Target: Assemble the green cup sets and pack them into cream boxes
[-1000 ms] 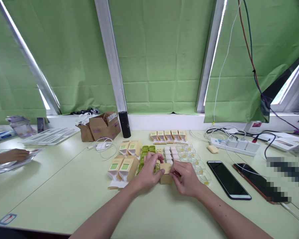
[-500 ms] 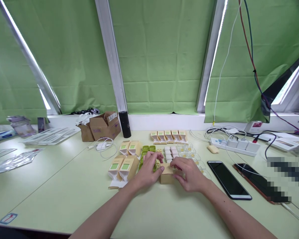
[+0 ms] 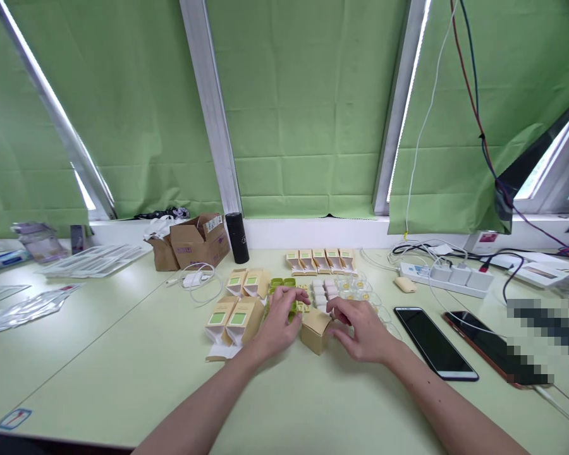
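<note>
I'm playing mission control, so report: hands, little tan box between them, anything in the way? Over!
Left hand, right hand: either side of the box, contact unclear. Box angled, top looks shut. Small pale pieces close behind.

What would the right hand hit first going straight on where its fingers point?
Most likely the small brown box: it sits just ahead of the right hand, though depth leaves unclear whether they touch.

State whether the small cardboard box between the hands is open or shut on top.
Shut: a flat panel covers the top of the cardboard box; no raised flap shows.
</note>
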A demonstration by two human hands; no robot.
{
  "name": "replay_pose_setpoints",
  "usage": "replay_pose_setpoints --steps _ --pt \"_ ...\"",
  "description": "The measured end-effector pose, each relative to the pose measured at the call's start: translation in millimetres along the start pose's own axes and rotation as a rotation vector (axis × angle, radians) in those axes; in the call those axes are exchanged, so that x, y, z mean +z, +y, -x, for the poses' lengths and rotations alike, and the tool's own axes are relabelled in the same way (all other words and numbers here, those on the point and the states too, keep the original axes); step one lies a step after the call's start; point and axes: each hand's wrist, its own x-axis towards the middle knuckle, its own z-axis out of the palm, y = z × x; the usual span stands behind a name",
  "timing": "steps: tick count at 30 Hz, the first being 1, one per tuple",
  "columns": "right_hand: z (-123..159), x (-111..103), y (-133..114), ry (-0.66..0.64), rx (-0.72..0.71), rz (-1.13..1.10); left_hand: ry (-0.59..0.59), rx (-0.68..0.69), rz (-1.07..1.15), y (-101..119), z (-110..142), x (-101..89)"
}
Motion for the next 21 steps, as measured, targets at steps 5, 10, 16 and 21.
replay_pose_setpoints --steps 5,10,16,21 --pt "0.4 4.5 -13.8 -0.047 -0.046 0.070 -0.042 0.009 0.047 -1.2 0.4 2.0" --pt "-0.4 1.3 -11.7 -0.057 -0.008 0.058 -0.006 -0.005 0.017 -3.5 -0.2 0.5" --pt "-0.4 -0.8 -11.2 -0.099 0.016 0.024 0.013 -0.027 -0.011 -0.2 -0.1 -0.8" --pt "-0.5 1.2 -10.8 -0.108 0.008 0.084 0.019 -0.013 -0.031 0.8 -0.9 -2.1"
